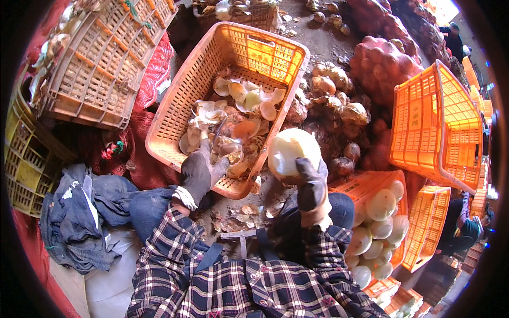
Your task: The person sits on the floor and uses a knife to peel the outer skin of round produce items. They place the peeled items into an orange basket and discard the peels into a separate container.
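Observation:
My right hand (pixel 312 187), in a dark glove, holds up a large peeled white onion (pixel 293 153) beside the right rim of an orange plastic crate (pixel 167 131). The onion's surface is pale and shiny, browner at its lower end. My left hand (pixel 199 171), also gloved, reaches over the crate's near left corner. Its fingers are among loose onion skins and peeled layers (pixel 242 131) lying in the crate. A thin dark strip, perhaps a blade, shows just beyond those fingers; whether the hand grips it is unclear.
Unpeeled onions (pixel 334 99) lie heaped right of the crate, near red mesh sacks of onions (pixel 381 71). Peeled onions (pixel 377 230) fill a tipped orange crate by my right knee. Another orange crate (pixel 417 123) stands farther right. A dirty crate (pixel 99 67) and dark cloth (pixel 75 222) are left.

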Available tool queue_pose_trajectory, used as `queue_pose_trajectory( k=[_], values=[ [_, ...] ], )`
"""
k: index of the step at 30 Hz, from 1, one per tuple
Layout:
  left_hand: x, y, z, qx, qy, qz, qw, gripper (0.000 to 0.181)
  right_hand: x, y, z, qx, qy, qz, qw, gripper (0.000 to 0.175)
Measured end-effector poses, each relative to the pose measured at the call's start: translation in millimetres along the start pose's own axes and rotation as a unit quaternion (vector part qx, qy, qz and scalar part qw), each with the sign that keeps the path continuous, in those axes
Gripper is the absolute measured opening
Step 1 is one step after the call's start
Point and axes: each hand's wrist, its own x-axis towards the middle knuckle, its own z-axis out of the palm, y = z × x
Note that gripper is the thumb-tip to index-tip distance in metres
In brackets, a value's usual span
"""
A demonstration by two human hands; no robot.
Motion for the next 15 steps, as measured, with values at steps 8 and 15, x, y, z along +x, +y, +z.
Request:
queue_pose_trajectory(
  k=[8,15],
  values=[
    [-31,40,-17,-0.05,-0.157,0.173,0.971,0.02,11,17,0,-0.175,-0.026,-0.037,0.983,0.085],
    [-34,66,-36,0.015,-0.186,0.198,0.962,0.02,-2,16,7,-0.203,-0.061,-0.062,0.975,0.082]
  ],
)
